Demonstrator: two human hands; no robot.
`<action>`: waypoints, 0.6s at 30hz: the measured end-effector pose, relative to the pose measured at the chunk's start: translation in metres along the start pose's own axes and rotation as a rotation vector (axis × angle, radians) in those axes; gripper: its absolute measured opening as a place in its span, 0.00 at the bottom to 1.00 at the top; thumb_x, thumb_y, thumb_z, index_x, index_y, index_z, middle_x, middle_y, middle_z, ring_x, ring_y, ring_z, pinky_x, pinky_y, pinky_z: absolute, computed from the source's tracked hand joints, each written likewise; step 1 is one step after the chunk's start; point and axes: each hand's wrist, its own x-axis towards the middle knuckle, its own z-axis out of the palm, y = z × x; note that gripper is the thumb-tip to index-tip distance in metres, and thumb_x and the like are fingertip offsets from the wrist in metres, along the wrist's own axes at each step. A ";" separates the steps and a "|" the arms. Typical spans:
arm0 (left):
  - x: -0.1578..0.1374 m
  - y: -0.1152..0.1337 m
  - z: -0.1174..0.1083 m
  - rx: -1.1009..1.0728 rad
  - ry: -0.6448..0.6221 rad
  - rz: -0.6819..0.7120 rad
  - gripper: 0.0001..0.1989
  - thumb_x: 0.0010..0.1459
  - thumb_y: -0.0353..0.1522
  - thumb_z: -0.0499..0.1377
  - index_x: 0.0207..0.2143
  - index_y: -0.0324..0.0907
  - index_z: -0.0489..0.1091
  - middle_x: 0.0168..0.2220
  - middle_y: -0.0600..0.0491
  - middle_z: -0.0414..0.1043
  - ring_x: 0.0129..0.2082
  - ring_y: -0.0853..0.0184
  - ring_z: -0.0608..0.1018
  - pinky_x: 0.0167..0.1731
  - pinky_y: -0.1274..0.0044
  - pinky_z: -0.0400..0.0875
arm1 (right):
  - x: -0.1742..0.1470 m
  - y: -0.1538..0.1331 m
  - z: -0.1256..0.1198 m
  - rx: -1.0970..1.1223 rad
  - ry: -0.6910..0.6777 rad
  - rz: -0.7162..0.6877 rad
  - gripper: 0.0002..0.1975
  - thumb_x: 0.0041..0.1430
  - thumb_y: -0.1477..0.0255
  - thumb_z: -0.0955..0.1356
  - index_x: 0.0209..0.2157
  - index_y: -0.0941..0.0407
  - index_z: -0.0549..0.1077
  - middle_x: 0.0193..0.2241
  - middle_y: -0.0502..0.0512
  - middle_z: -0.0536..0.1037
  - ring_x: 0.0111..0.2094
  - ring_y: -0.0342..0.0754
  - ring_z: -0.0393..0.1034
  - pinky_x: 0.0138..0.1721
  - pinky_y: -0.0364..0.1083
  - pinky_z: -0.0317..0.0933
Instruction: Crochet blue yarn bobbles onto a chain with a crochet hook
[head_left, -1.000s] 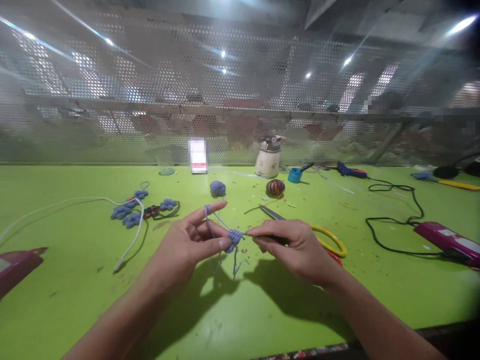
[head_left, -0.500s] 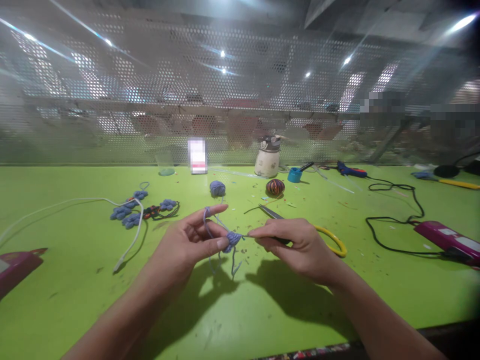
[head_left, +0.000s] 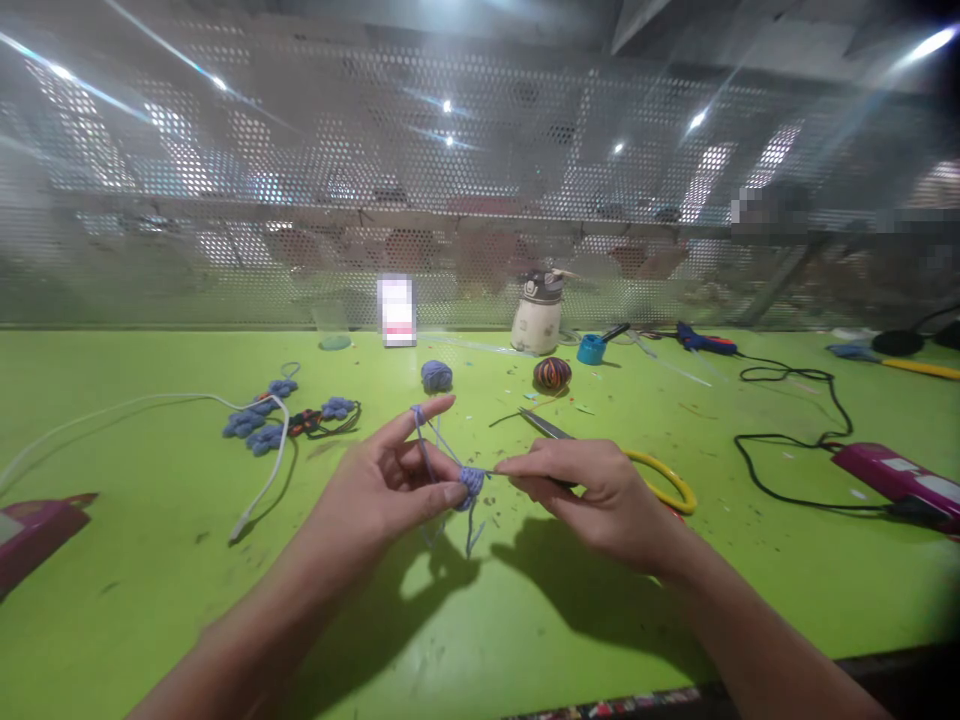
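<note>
Between thumb and fingers, my left hand (head_left: 401, 470) pinches a small piece of blue-purple crochet (head_left: 471, 484). A strand of the same yarn loops round its raised index finger, and loose tails hang below the piece. My right hand (head_left: 592, 490) is closed round a crochet hook (head_left: 493, 472), whose thin tip meets the right edge of the piece; most of its handle is hidden in the fingers. Beyond the hands sits a blue yarn ball (head_left: 436, 376). Scissors with yellow handles (head_left: 667, 480) lie partly behind my right hand.
A dark multicoloured yarn ball (head_left: 552, 374) lies near a white bottle (head_left: 537, 315) and a blue pot (head_left: 592, 349). Crocheted blue flowers (head_left: 262, 438) and a white cable (head_left: 270, 480) are at left. A glue gun (head_left: 705, 340) and a magenta device (head_left: 896, 482) lie right.
The crochet piece has shifted slightly right and tilted. My left index finger has lifted a little, drawing the yarn strand straighter. My right hand has hardly moved.
</note>
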 end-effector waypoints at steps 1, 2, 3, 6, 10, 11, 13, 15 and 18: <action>0.000 0.001 0.000 -0.002 0.007 -0.001 0.40 0.45 0.26 0.70 0.61 0.40 0.60 0.27 0.57 0.76 0.29 0.69 0.76 0.34 0.76 0.70 | -0.001 0.000 -0.001 -0.012 -0.004 -0.008 0.11 0.62 0.81 0.65 0.41 0.59 0.78 0.25 0.53 0.77 0.25 0.42 0.68 0.28 0.42 0.59; -0.001 0.001 0.001 -0.005 0.012 -0.003 0.40 0.45 0.26 0.70 0.61 0.39 0.61 0.27 0.56 0.76 0.29 0.69 0.76 0.35 0.76 0.70 | -0.001 0.001 -0.001 -0.026 -0.010 -0.014 0.11 0.62 0.81 0.65 0.41 0.59 0.78 0.25 0.53 0.77 0.25 0.42 0.67 0.27 0.42 0.58; -0.001 0.002 0.001 -0.009 0.016 -0.004 0.39 0.46 0.26 0.70 0.61 0.39 0.61 0.27 0.56 0.76 0.29 0.69 0.76 0.35 0.75 0.70 | -0.002 0.001 -0.002 -0.040 -0.015 -0.018 0.11 0.62 0.81 0.65 0.41 0.59 0.78 0.25 0.53 0.77 0.25 0.42 0.67 0.27 0.42 0.58; -0.001 0.002 0.001 -0.017 0.021 -0.011 0.38 0.45 0.26 0.70 0.60 0.39 0.63 0.27 0.56 0.76 0.29 0.69 0.76 0.35 0.76 0.70 | -0.002 0.001 -0.004 -0.073 -0.031 -0.015 0.11 0.62 0.80 0.65 0.41 0.59 0.78 0.26 0.53 0.77 0.25 0.43 0.67 0.27 0.43 0.57; 0.001 0.000 -0.002 -0.005 0.008 0.000 0.36 0.45 0.27 0.71 0.57 0.39 0.66 0.27 0.55 0.76 0.29 0.69 0.75 0.34 0.75 0.70 | 0.000 0.000 -0.006 -0.047 -0.037 -0.008 0.10 0.62 0.80 0.65 0.41 0.59 0.78 0.25 0.53 0.77 0.25 0.43 0.68 0.26 0.43 0.58; 0.002 -0.001 -0.003 0.000 0.004 0.008 0.35 0.44 0.27 0.71 0.56 0.38 0.67 0.27 0.55 0.76 0.28 0.69 0.75 0.33 0.75 0.70 | 0.001 -0.001 -0.006 -0.026 -0.034 -0.003 0.10 0.62 0.80 0.65 0.41 0.58 0.78 0.26 0.54 0.78 0.25 0.43 0.69 0.26 0.42 0.59; 0.003 -0.002 -0.003 0.006 0.011 0.027 0.31 0.44 0.27 0.71 0.53 0.39 0.70 0.27 0.56 0.75 0.28 0.69 0.75 0.33 0.75 0.70 | 0.002 -0.002 -0.006 0.023 -0.025 0.016 0.10 0.61 0.80 0.66 0.40 0.58 0.79 0.28 0.54 0.80 0.26 0.43 0.70 0.27 0.42 0.61; 0.004 -0.003 -0.004 0.006 0.021 0.039 0.28 0.45 0.27 0.70 0.51 0.39 0.72 0.27 0.56 0.75 0.28 0.69 0.75 0.33 0.75 0.70 | 0.002 -0.003 -0.006 0.071 -0.018 0.039 0.10 0.61 0.80 0.66 0.40 0.58 0.79 0.28 0.53 0.80 0.27 0.42 0.71 0.27 0.41 0.62; 0.007 -0.004 -0.006 -0.003 -0.020 0.028 0.27 0.45 0.27 0.71 0.50 0.40 0.73 0.27 0.56 0.75 0.28 0.69 0.76 0.33 0.75 0.70 | 0.001 -0.003 -0.004 0.137 -0.015 0.096 0.10 0.60 0.80 0.67 0.40 0.58 0.79 0.27 0.53 0.80 0.26 0.41 0.70 0.27 0.41 0.62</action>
